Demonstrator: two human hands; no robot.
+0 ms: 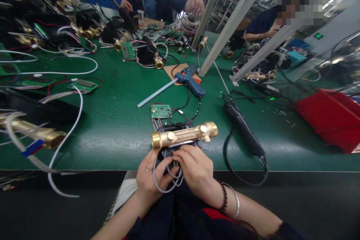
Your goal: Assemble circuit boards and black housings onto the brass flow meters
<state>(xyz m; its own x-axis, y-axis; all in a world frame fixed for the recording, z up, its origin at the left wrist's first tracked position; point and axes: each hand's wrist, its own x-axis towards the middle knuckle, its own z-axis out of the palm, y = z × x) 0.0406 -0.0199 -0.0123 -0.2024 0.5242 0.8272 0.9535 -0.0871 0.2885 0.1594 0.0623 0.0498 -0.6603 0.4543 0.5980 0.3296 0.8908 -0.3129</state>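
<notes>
A brass pipe fitting (184,135) lies across a black housing (176,146) at the near edge of the green table (118,120). My left hand (150,178) and my right hand (197,170) are both closed on a loop of thin grey wires (165,180) that hangs from the housing's underside. A small green circuit board (161,111) lies just behind the fitting, joined to it by red and black leads.
A blue glue gun (191,80) with a white stick lies behind the board. To the right are a black pen-shaped tool (243,129) with its cord and a red bin (332,118). Brass fittings, white cables and boards crowd the left. Other people work across the table.
</notes>
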